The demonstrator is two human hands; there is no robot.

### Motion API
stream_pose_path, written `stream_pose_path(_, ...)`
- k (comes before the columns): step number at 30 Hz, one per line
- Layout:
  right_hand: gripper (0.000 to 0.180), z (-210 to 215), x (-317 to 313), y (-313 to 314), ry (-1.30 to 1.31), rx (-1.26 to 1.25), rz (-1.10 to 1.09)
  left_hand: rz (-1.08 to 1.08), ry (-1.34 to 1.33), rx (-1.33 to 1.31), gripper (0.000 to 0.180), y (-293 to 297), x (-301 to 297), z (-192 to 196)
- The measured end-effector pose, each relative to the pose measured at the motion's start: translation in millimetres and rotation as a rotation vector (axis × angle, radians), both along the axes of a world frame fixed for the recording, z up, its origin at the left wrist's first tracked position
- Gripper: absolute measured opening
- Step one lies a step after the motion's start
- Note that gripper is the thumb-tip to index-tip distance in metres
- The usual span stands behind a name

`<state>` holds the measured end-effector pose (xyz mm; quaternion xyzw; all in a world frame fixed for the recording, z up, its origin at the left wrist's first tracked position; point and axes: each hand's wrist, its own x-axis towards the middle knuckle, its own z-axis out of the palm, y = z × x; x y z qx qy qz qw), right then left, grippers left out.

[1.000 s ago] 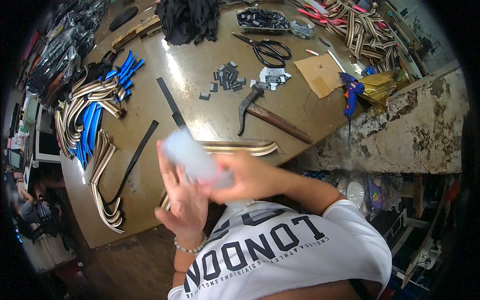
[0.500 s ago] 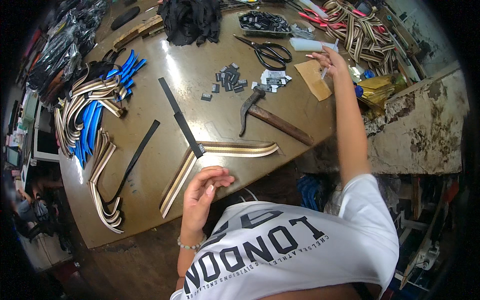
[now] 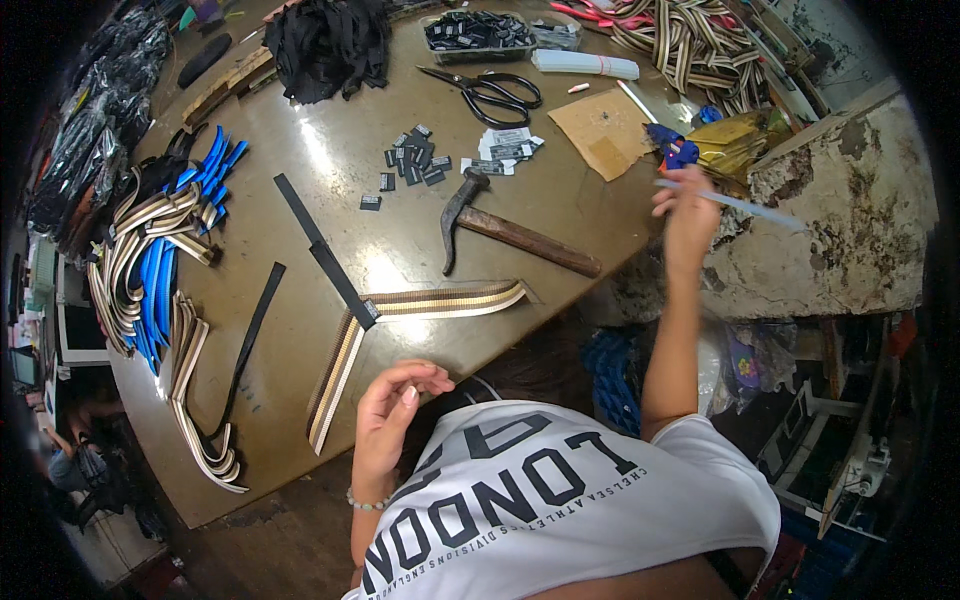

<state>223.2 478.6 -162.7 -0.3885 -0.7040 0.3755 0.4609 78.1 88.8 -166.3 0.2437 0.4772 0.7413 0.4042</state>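
Note:
My right hand point(image 3: 690, 220) is raised at the table's right edge, fingers closed on a long translucent glue stick point(image 3: 755, 208) that points out to the right. Just beyond it lies a blue glue gun point(image 3: 676, 150) with an orange part. My left hand point(image 3: 395, 400) hovers at the near edge, fingers loosely curved, thumb apart, nothing visible in it. In front of it lies a Y-shaped strap: two striped webbing legs point(image 3: 430, 300) meet a black strip point(image 3: 335, 275) at a small dark label point(image 3: 371, 311).
A hammer point(image 3: 520, 240), black scissors point(image 3: 490, 95), loose labels point(image 3: 415, 155) and brown cardboard point(image 3: 603, 130) lie beyond the strap. Bundled glue sticks point(image 3: 585, 64) sit near a label tub point(image 3: 480, 40). Striped straps point(image 3: 190, 370) pile up left. A crumbling wall point(image 3: 820, 220) stands right.
My right hand has drawn back toward me with the glue stick, away from the cardboard and bundled sticks. My left hand stays about where it was. The whole view has shifted slightly.

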Motion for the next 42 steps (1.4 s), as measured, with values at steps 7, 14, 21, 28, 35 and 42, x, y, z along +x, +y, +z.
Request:
stream_pose_path(7,0.024,-2.1,21.1,31.5,0.053,0.248,-0.318,0.022,-0.037,0.023,0.026,4.8,2.8,-7.2)
stream_pose_path(14,0.023,-13.3,30.8,61.8,-0.056,0.432,-0.092,0.148,-0.01,0.033,0.024,-8.6,2.1,0.0)
stream_pose_path(21,0.025,22.7,44.9,96.8,-0.349,0.185,0.115,0.362,0.243,-0.088,0.022,-28.4,-9.6,19.5)
stream_pose_path(28,0.028,32.6,35.8,105.6,-0.578,0.235,0.121,0.521,1.089,-0.803,0.033,-5.5,-29.5,14.2)
stream_pose_path(35,0.037,16.3,43.7,117.3,-0.441,0.153,0.108,0.427,1.172,-0.868,0.034,-3.9,-42.5,-0.7)
stream_pose_path(42,0.071,0.8,39.7,58.4,-0.54,0.447,-0.015,0.343,1.301,-0.779,0.025,-5.3,-56.6,14.4)
